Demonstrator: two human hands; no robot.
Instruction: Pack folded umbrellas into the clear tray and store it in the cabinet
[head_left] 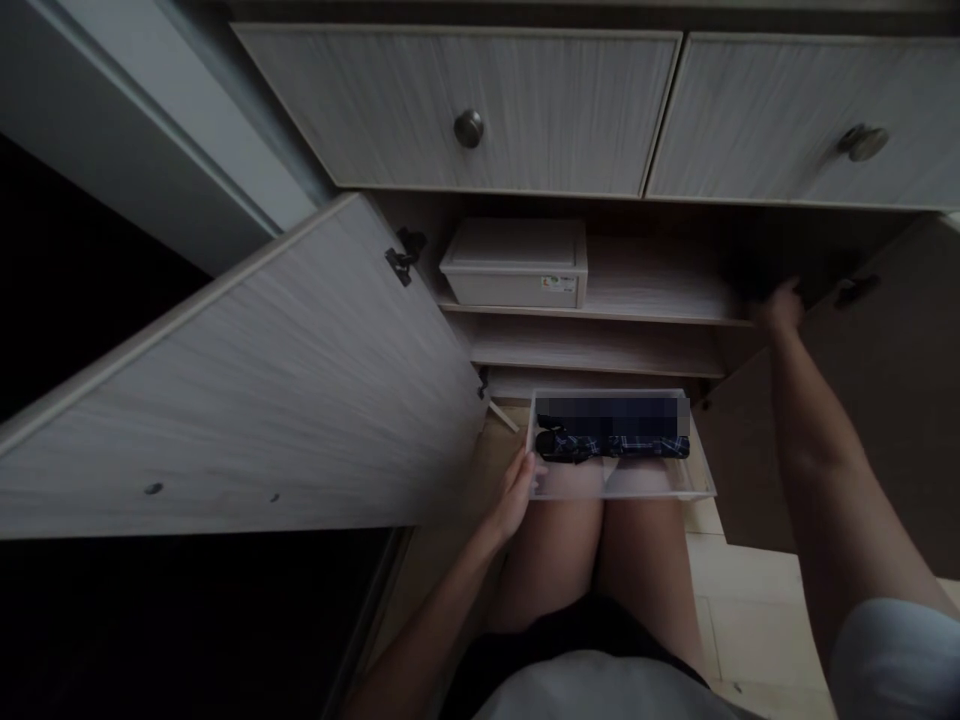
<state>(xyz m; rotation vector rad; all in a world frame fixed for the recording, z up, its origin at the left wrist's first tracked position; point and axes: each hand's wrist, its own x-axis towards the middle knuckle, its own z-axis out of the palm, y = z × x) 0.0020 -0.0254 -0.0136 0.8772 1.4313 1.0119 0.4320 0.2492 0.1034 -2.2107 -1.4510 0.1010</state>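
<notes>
Well, left hand holds clear tray; right hand perhaps touches shelf.

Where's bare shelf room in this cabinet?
Upper shelf: between the lidded storage box and the dark right end near the right hand. Middle shelf: visible strip looks bare. Crowded: upper shelf's left end; clear tray, with plaid umbrella inside, left hand gripping its side. Dark end: can't tell.
</notes>
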